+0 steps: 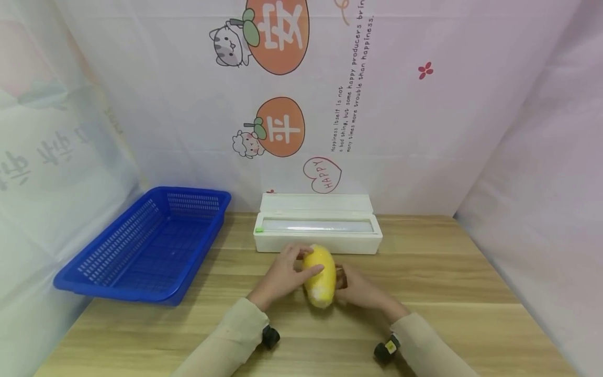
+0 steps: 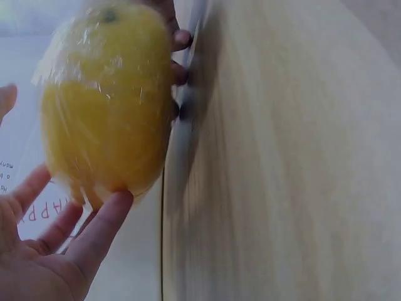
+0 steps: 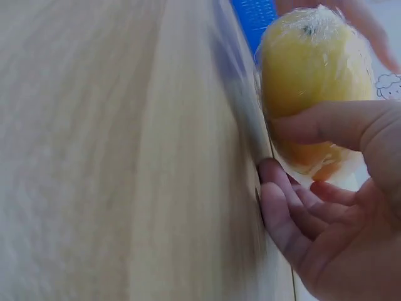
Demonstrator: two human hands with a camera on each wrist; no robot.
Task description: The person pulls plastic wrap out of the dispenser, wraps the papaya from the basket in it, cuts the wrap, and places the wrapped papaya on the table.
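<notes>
A long, rounded yellow fruit [image 1: 319, 280], wrapped in clear plastic film, is held between both hands just above the table, with one end toward me. My left hand [image 1: 284, 275] grips it from the left, thumb across its top and fingers at its far end. From the right, my right hand [image 1: 363, 289] holds its side; in the right wrist view the thumb [image 3: 332, 125] lies along the fruit and the other fingers curl low beside it. Crinkled film covers the fruit [image 2: 106, 106] in the left wrist view. Its underside is hidden.
Just beyond the hands stands a white cling film box [image 1: 315, 245] with its lid raised and a green tab at the left. A blue plastic basket [image 1: 174, 293] sits on the left of the wooden table [image 1: 424, 324]. Printed cloth [image 1: 400, 131] hangs behind and at both sides.
</notes>
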